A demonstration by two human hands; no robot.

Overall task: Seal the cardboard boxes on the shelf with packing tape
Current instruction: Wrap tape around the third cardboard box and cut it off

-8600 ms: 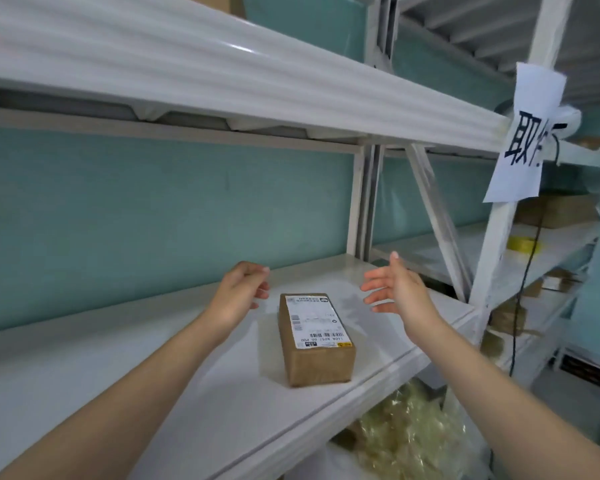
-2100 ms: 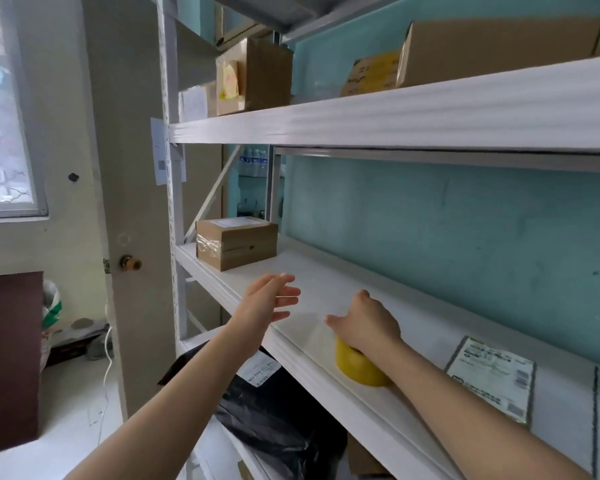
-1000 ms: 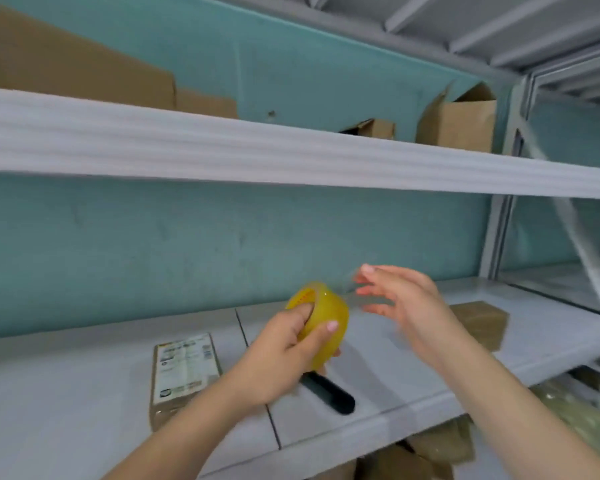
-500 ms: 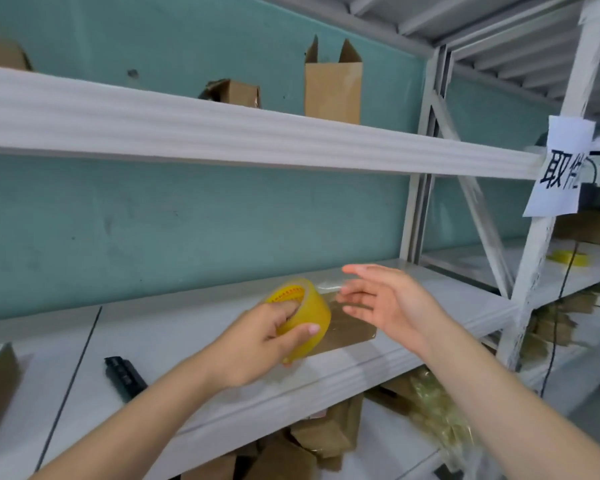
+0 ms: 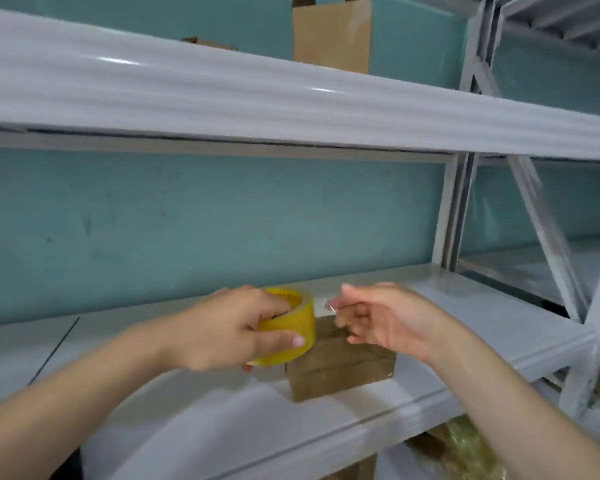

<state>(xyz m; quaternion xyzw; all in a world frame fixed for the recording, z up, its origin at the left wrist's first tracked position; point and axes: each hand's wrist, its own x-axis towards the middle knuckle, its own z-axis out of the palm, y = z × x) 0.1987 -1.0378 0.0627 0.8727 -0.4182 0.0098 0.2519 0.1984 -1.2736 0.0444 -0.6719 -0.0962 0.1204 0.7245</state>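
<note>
left hand [image 5: 222, 332] grips tape [image 5: 300, 322], right hand [image 5: 390, 318] pinches end

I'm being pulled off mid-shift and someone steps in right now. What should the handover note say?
Left hand grips the yellow packing tape roll, above the shelf.
Right hand is at the roll's free clear end; blur hides whether it pinches it.
Small cardboard box sits on the shelf near its front edge, just below both hands.
Done: roll in hand, at the box.
Left: pull a strip, lay it over the box, cut, press down.
</note>
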